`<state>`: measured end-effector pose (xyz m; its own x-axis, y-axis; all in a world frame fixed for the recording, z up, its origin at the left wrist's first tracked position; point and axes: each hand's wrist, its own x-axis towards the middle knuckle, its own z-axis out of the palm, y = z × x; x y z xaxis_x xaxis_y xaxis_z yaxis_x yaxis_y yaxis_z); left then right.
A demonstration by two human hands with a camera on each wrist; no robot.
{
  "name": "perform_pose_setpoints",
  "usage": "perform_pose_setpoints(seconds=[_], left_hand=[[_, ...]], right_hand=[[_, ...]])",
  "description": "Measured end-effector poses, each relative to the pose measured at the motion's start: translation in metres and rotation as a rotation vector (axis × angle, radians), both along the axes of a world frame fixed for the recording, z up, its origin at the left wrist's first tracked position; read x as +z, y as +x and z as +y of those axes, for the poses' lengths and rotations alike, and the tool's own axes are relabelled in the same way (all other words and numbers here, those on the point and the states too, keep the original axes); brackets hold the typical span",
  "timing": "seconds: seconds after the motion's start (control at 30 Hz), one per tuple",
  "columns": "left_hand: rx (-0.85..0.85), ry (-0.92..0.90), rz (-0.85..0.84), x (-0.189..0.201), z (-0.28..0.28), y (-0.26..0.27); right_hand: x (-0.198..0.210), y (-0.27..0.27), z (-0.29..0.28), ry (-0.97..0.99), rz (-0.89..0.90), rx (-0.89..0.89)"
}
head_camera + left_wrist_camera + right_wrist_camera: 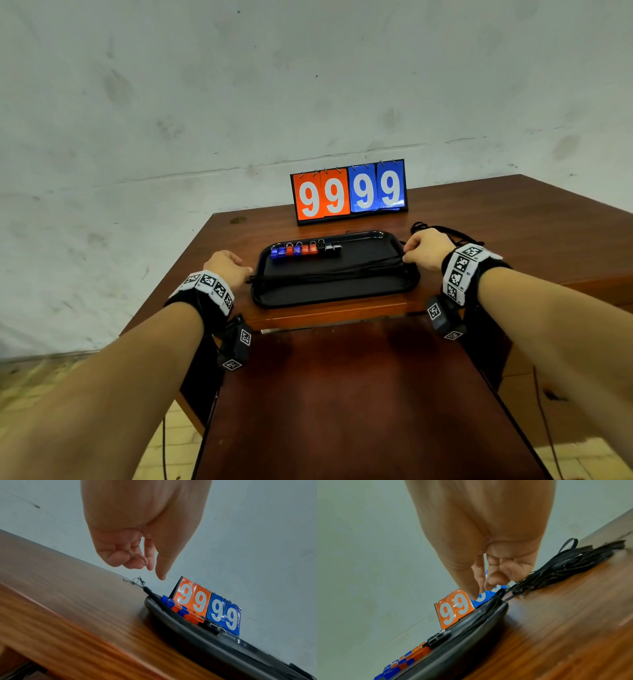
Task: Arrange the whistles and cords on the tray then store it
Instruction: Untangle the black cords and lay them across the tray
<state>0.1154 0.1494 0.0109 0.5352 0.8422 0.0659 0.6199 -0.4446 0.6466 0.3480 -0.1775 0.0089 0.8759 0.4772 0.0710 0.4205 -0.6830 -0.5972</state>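
A black tray (pixel 342 294) is being flanked by the left hand (pixel 226 267) and right hand (pixel 426 246), loosely curled, nothing gripped. Whistles (pixel 305 249) are being kept along its far side, cords (pixel 329 272) across it, more cords (pixel 573 561) heaped beside its right end

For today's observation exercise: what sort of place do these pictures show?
Probably a sports equipment room or store. A flip scoreboard reading 99-99 stands on a wooden table, with coloured whistles lined up in a black tray.
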Motion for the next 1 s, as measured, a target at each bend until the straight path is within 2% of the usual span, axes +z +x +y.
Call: perform_pose_setpoints(seconds=[0.3, 0.67, 0.87, 1.0], left_hand=[[-0.088, -0.014, -0.093, 0.023, -0.038, 0.024], [-0.405, -0.04, -0.107, 0.045, -0.14, 0.113], [-0.514, -0.084, -0.131, 0.041, -0.188, 0.161], [-0.542, -0.086, -0.11, 0.034, -0.207, 0.188]], right_hand=[[0.021, -0.005, -0.018, 0.096, 0.046, -0.039], [0.037, 0.03, -0.077, 0.272, 0.113, -0.102], [0.037, 0.059, -0.105, 0.227, 0.1, -0.084], [0.035, 0.066, -0.103, 0.152, 0.103, -0.002]])
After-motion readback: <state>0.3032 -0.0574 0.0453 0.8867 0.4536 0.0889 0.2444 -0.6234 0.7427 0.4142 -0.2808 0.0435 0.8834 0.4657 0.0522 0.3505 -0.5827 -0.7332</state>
